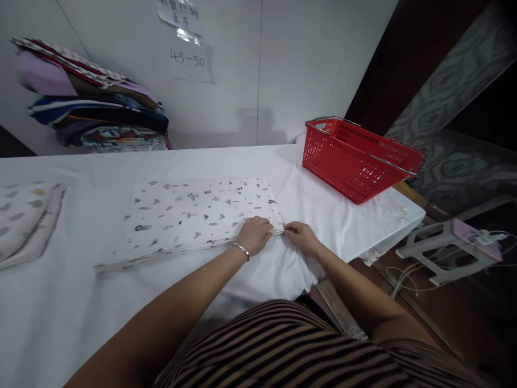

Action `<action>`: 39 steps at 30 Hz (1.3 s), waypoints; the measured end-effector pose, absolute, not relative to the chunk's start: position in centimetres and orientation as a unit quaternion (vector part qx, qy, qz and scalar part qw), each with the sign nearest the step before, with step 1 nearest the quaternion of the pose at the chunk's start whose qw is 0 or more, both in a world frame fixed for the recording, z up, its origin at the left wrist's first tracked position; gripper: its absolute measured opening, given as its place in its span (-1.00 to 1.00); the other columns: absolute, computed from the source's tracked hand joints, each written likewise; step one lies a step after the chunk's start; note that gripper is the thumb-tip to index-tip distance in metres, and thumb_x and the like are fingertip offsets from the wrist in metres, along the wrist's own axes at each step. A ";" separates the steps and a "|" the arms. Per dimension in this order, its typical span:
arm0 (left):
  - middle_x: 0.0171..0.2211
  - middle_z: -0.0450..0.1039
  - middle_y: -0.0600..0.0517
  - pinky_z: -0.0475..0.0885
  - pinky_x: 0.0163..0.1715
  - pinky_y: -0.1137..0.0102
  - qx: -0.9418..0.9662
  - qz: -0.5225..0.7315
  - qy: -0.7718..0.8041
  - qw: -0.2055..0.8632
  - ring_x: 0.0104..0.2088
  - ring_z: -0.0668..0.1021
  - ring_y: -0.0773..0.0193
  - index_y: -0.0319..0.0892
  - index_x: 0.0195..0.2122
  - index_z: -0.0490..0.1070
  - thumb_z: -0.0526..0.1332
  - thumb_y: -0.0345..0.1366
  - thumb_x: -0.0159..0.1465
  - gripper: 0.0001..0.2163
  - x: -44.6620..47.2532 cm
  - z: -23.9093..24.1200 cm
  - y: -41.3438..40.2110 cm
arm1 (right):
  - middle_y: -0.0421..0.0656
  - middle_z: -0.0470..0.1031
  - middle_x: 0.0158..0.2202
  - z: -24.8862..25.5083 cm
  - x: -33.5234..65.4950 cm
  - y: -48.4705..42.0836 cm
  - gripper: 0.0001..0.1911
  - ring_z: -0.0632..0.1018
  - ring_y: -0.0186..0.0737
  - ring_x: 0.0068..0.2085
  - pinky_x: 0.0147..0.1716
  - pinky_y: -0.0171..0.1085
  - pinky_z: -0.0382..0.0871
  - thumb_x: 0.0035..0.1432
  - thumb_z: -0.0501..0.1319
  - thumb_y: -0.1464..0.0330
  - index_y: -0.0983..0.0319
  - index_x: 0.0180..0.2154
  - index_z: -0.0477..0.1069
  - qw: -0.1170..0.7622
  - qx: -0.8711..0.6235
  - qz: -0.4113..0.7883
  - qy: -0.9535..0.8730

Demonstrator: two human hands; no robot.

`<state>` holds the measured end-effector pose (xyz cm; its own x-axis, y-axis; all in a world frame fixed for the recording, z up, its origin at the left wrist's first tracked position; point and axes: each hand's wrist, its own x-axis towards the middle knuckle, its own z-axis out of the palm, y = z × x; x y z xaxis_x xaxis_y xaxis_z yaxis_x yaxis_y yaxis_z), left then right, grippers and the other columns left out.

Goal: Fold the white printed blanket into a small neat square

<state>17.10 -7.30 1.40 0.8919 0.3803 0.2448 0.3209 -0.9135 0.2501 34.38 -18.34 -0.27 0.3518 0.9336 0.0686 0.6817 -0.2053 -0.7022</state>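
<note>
A folded white cloth printed with small palm trees and leaves lies flat on the table, its layered edge facing me. My left hand, with a silver bracelet at the wrist, rests palm down on the cloth near its right front corner. The fingers lie over the fabric, their tips partly hidden from view. Just to the right, my right hand is closed, pinching that front corner between thumb and fingers.
A red plastic basket with metal handles stands at the table's back right. Another printed cloth lies at the left. Folded fabrics are stacked by the wall. A stool with cables stands beyond the right end of the white-covered table.
</note>
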 end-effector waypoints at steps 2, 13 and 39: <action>-0.19 0.44 -0.03 0.28 -0.16 0.26 0.969 0.134 0.181 0.104 -0.14 0.40 0.18 -0.12 -0.23 0.45 0.11 -0.29 0.23 -0.84 18.3 1.3 -7.4 | -0.22 0.50 -0.41 -0.4 34.4 -18.2 -0.81 0.44 -0.32 -0.40 -0.37 -0.35 0.27 0.09 0.14 0.31 0.22 -0.31 0.49 0.327 -0.751 0.182 -0.544; -0.24 0.41 -0.02 0.25 -0.22 0.28 0.974 0.125 0.170 0.085 -0.19 0.39 0.20 -0.13 -0.19 0.39 0.08 -0.27 0.25 -0.83 19.9 1.2 -7.9 | -0.23 0.41 -0.44 -0.2 34.0 -18.4 -0.84 0.40 -0.33 -0.40 -0.38 -0.36 0.21 0.12 0.08 0.36 0.21 -0.39 0.42 0.304 -0.745 0.136 -0.578; -0.34 0.42 -0.05 0.22 -0.27 0.27 0.980 0.128 0.152 0.027 -0.23 0.40 0.18 -0.19 -0.34 0.41 0.07 -0.35 0.26 -0.86 21.0 1.8 -7.8 | -0.25 0.40 -0.46 -0.3 33.1 -18.4 -0.79 0.33 -0.36 -0.45 -0.46 -0.37 0.13 0.07 0.14 0.20 0.21 -0.41 0.35 0.290 -0.774 0.136 -0.546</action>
<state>20.96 -7.80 1.78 0.9208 0.3049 0.2431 0.2909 -0.9523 0.0923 33.14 -18.39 -0.26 0.3662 0.9244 0.1064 0.7672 -0.2352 -0.5967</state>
